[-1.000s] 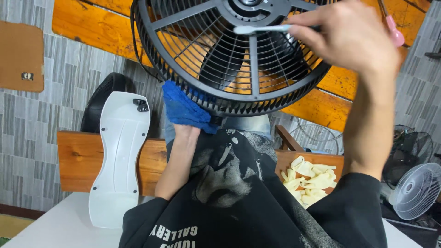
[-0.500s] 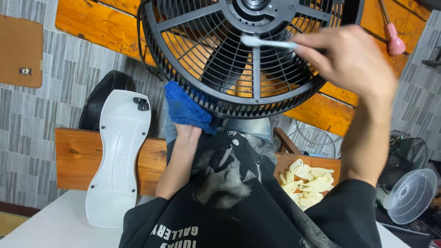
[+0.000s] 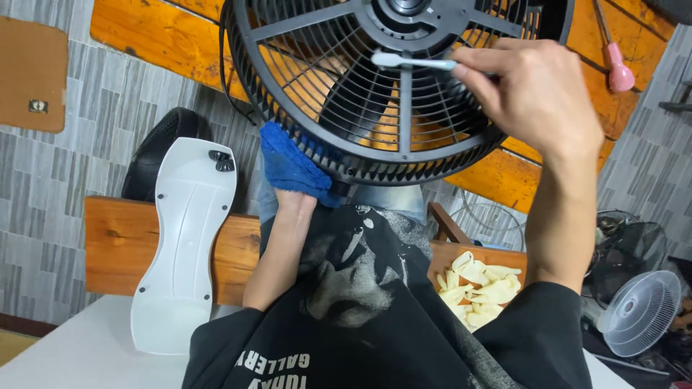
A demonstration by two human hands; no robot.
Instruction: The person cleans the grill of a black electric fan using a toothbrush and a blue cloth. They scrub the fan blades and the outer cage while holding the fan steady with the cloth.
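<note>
Black fan grille: R fingers pinched on white brush, L hand under blue cloth, fingers hidden.

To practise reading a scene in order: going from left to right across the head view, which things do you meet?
Brown board on the wall → white plastic panel → blue cloth under the left hand → black fan grille → right hand holding a white brush → small white fan.
</note>
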